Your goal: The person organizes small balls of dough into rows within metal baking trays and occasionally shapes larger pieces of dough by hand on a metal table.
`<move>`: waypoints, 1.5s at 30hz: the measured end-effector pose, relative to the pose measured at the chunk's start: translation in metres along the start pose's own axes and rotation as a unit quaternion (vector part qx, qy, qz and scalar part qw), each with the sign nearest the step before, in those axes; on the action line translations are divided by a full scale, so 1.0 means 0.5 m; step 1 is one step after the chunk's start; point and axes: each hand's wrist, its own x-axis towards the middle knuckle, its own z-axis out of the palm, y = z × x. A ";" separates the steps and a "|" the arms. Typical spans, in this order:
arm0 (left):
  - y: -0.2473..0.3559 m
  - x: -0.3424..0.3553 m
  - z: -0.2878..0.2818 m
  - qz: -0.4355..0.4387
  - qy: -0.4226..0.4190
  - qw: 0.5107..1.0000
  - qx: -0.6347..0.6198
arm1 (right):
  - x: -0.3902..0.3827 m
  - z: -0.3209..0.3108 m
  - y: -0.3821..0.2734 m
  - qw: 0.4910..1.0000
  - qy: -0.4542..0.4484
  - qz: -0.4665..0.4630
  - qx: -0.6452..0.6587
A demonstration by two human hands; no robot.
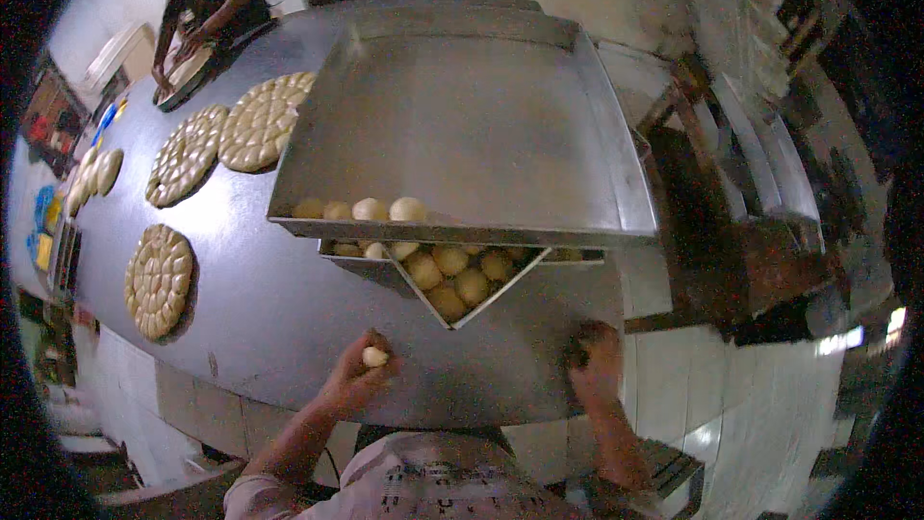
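Dough ball [375, 356] clamped in L hand [358, 376] fingers, nr table [462, 376] edge; R hand [599, 368] fingers: can't tell.

At six o'clock, a pale shirt [390, 467] is showing dark, blocky print [443, 489] across its front. Toward seven, its pale sleeve [268, 493] is ending; left forearm [303, 430] there and right forearm [613, 438] at five are showing bare.

no readable lettering, dark marks [445, 475] on pale shirt [368, 481], too indistinct
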 end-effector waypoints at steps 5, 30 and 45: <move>-0.069 -0.051 -0.090 0.056 0.102 0.982 0.147 | 0.123 -0.178 -0.013 0.869 -0.133 0.077 0.471; -0.002 0.098 -0.481 0.071 0.059 0.968 0.233 | -0.135 0.168 -0.348 0.995 -0.050 -0.006 0.080; -0.019 0.140 -0.653 0.197 0.263 0.837 0.437 | -0.065 0.202 -0.121 0.920 -0.008 0.226 -0.319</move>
